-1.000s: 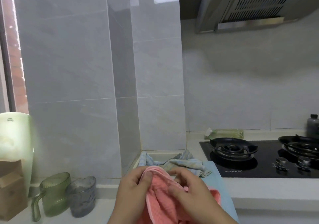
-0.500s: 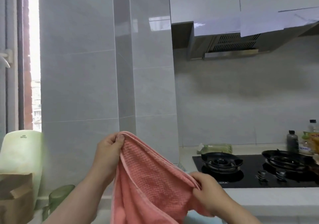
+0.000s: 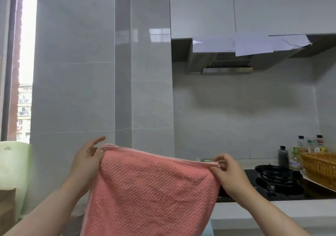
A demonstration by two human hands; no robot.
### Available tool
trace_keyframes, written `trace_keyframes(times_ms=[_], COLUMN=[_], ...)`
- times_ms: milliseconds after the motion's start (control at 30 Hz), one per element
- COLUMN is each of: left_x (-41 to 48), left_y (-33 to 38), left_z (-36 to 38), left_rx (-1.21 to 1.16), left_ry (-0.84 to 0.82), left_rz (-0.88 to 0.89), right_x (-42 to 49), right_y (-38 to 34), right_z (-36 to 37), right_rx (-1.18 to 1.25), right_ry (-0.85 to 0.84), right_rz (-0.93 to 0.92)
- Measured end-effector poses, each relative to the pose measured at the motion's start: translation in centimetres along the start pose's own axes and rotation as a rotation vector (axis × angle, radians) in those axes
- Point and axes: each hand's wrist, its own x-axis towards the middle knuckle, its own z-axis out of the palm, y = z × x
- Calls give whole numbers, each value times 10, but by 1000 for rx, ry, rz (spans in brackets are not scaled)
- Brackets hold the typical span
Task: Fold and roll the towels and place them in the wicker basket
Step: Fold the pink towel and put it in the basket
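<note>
Towel: a pink waffle towel (image 3: 151, 190) is held up in the air in front of the bench, spread flat. Its top edge is stretched between the two hands and the rest hangs down out of view.
Left hand: the left hand (image 3: 87, 159) pinches the towel's top left corner between the thumb and curled fingers. The forefinger sticks out straight above the cloth and touches nothing.
Right hand: the right hand (image 3: 229, 172) pinches the top right corner with thumb and fingertips, all fingers curled in. It sits a little lower than the left hand.
In the way: the hanging towel hides the middle of the bench (image 3: 254, 214) and the left part of the hob.
Left end: a pale green container (image 3: 12, 172) stands there with a brown box (image 3: 7, 206) in front of it, beside the window (image 3: 25, 72).
Hob: a black hob (image 3: 283, 188) lies in the bench behind the right hand, with one burner stand showing.
Basket: the wicker basket (image 3: 320, 168) stands at the bench's right edge, just right of the hob and well apart from the towel.
Bottles: several bottles (image 3: 283, 156) stand along the back edge by the wall, just left of the basket.
Wall: a hood (image 3: 227, 65) hangs above the hob, with white papers (image 3: 254, 44) along its top.
</note>
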Motion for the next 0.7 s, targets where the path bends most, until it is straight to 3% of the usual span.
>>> trace_keyframes(times_ms=[200, 533, 700], left_x=[-3, -4, 2], left_y=[7, 32, 37], left_z=[-12, -26, -31], left_rx=[37, 170, 456], left_ry=[-82, -161, -170], left_rz=[-53, 51, 149], right_x=[23, 27, 31], right_y=[-29, -64, -66], right_z=[-16, -38, -39], right_rx=[115, 55, -66], right_ry=[75, 41, 101], right_rz=[-37, -59, -94])
